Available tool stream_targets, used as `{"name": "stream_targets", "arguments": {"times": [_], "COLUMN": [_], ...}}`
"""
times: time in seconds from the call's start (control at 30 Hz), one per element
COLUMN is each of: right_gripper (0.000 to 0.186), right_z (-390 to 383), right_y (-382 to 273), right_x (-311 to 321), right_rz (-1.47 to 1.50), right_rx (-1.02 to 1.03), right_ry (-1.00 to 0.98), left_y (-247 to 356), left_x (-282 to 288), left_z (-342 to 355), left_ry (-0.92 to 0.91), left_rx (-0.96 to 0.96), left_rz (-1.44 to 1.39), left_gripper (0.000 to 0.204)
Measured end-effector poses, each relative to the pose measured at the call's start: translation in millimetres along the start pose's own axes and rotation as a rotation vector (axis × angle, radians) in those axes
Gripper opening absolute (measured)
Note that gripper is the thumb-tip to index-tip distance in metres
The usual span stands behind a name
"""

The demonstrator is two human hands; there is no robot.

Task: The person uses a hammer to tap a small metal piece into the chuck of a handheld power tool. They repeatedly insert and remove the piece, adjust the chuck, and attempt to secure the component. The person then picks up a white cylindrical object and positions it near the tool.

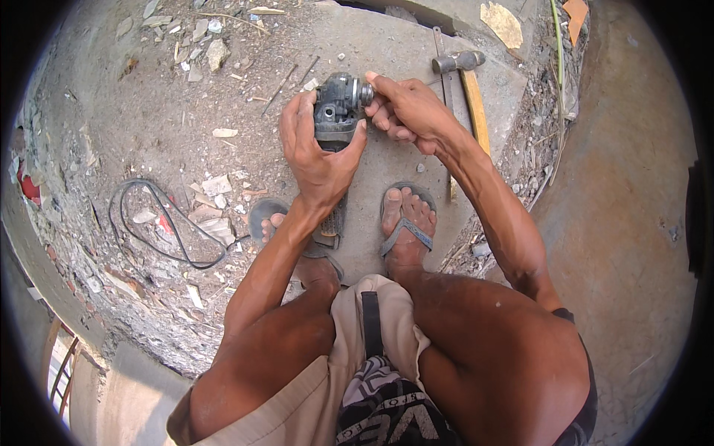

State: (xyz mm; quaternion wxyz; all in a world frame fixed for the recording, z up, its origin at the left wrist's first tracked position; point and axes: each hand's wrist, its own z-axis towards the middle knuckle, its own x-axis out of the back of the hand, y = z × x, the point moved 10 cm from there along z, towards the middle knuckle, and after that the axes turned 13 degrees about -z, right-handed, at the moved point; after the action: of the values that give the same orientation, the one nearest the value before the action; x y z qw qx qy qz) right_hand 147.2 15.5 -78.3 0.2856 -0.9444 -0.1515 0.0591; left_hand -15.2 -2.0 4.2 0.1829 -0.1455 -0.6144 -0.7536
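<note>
A dark angle grinder (338, 111) lies over the concrete between my feet, its handle running back toward me under my left forearm. My left hand (318, 160) is wrapped round the grinder's body just behind the gear head. No disc shows on the threaded metal spindle (363, 94), which points to the right. With thumb and fingertips, my right hand (409, 113) closes on the end of that spindle; whether a small nut sits between the fingers is hidden.
A hammer (474, 111) with a wooden handle lies to the right beside a long flat metal strip (448, 93). Thin metal rods (280, 89) rest on the dirt. A looped black cable (160, 249) lies at left among rubble. My sandalled feet flank the grinder.
</note>
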Motion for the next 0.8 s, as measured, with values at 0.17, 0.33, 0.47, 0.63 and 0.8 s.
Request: {"name": "stream_targets", "arguments": {"times": [0.17,0.33,0.47,0.63,0.8], "right_gripper": [0.048,0.051,0.050,0.037,0.029], "right_z": [0.6,1.8,-0.5,-8.9,-18.1], "right_y": [0.4,-2.8,-2.3,-14.6,-28.5], "right_x": [-3.0,-3.5,-0.1,7.8,4.4], "right_rz": [0.075,0.097,0.209,0.067,-0.233], "right_rx": [0.046,0.090,0.052,0.188,0.393], "right_ry": [-0.013,-0.010,-0.035,0.026,0.057], "left_y": [2.1,-0.1,3.3,0.2,-3.1], "left_x": [-0.5,-0.5,-2.1,-0.6,0.2], "left_z": [1.3,0.3,2.4,0.5,-0.9], "left_ry": [-0.006,-0.006,-0.023,-0.007,0.007], "left_rx": [-0.018,-0.010,-0.026,-0.003,0.000], "left_rz": [0.007,-0.006,0.012,-0.012,-0.068], "left_gripper": [0.072,0.072,0.072,0.072,0.076]}}
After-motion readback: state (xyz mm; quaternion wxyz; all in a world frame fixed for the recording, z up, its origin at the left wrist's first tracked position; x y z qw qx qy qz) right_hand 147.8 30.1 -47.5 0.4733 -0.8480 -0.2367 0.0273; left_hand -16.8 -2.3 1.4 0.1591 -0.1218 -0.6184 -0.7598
